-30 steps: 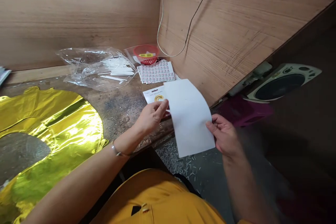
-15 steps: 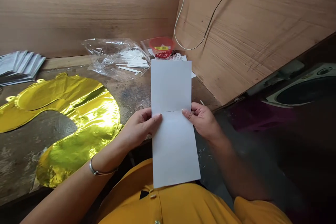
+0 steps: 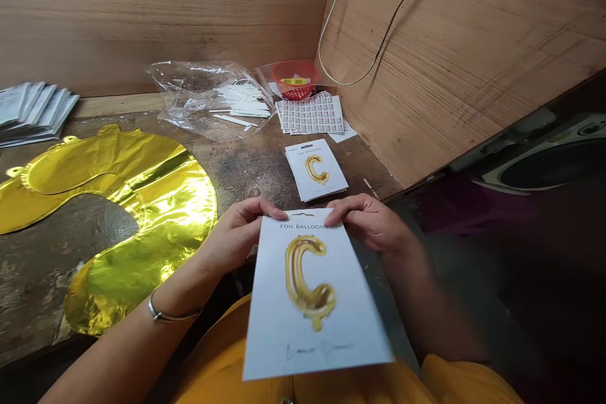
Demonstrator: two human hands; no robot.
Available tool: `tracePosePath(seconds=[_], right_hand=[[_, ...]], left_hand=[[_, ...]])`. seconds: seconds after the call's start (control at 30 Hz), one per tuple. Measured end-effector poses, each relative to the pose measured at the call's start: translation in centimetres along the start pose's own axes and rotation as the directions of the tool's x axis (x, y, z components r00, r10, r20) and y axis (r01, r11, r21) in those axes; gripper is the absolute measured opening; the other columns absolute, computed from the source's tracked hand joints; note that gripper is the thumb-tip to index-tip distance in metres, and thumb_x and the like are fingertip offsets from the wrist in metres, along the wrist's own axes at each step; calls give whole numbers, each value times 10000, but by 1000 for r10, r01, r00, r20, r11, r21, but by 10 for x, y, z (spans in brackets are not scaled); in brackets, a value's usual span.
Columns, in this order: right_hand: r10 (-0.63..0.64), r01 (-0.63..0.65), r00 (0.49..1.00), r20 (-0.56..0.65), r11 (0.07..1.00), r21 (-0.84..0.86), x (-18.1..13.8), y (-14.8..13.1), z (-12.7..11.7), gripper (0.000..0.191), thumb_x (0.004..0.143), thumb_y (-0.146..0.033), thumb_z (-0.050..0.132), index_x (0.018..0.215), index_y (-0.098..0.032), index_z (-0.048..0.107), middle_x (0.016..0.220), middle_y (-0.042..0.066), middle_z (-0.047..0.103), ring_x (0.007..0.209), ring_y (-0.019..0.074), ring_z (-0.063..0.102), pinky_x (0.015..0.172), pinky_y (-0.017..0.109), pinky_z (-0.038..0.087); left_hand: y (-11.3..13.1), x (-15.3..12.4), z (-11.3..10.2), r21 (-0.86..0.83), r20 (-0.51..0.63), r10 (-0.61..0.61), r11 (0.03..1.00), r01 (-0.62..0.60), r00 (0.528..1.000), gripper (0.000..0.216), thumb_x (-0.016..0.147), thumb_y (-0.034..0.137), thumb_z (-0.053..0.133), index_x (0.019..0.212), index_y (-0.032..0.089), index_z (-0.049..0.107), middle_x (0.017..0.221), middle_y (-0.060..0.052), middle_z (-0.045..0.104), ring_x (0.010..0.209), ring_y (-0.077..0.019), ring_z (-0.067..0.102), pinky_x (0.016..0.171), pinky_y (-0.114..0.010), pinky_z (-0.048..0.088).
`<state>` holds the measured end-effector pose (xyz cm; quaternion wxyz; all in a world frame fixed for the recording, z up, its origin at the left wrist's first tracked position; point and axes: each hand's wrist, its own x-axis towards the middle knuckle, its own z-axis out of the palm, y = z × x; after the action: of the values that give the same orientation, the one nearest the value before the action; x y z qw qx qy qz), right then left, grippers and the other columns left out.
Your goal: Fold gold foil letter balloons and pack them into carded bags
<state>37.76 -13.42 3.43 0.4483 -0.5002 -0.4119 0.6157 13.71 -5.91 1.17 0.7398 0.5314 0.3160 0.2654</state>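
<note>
A white foil balloon card with a printed gold letter C is folded over, its printed side facing up, tilted toward my body. My left hand pinches its top left corner at the fold. At the top right corner, my right hand grips the same card with thumb and fingers. Just beyond lies a small stack of matching cards on the table. To the left, a flat gold foil balloon shaped like a C rests on the table, close to my left forearm.
On the table's far side lie a clear plastic bag with white sticks, a red basket and printed sticker sheets. Stacked packets sit at far left. A cable hangs along the right board.
The card went from unfolded, plain side showing, to folded over with its printed face up. It moved down toward my body, uncovering the card stack and the sticker sheets behind.
</note>
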Motion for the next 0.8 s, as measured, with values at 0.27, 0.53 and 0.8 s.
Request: tracePosePath(seconds=[0.27, 0.53, 0.8], right_hand=[[12, -16, 1000, -13, 940, -340, 17, -17, 6, 333, 719, -401, 749, 940, -153, 717, 817, 38, 684, 698, 132, 592, 610, 246, 462], [-33, 30, 999, 1, 880, -475, 7, -21, 16, 230, 779, -374, 662, 800, -147, 686, 693, 9, 637, 610, 119, 540, 543, 231, 398], [-238, 315, 947, 217, 540, -781, -4, -35, 35, 180, 885, -206, 539, 958, -170, 700, 863, 28, 709, 781, 140, 618, 703, 237, 429]], left_hand=[[8, -7, 10, 560, 89, 505, 688, -462, 859, 137, 798, 169, 592, 808, 189, 728, 763, -31, 621, 671, -123, 567, 565, -211, 436], [20, -6, 6, 403, 51, 120, 906, -130, 992, 345, 848, 444, 619, 995, 137, 669, 864, -66, 699, 747, -164, 627, 639, -241, 498], [11, -5, 19, 519, 50, 219, 828, -213, 974, 248, 856, 372, 593, 753, 147, 610, 611, 17, 567, 536, -82, 438, 475, -175, 343]])
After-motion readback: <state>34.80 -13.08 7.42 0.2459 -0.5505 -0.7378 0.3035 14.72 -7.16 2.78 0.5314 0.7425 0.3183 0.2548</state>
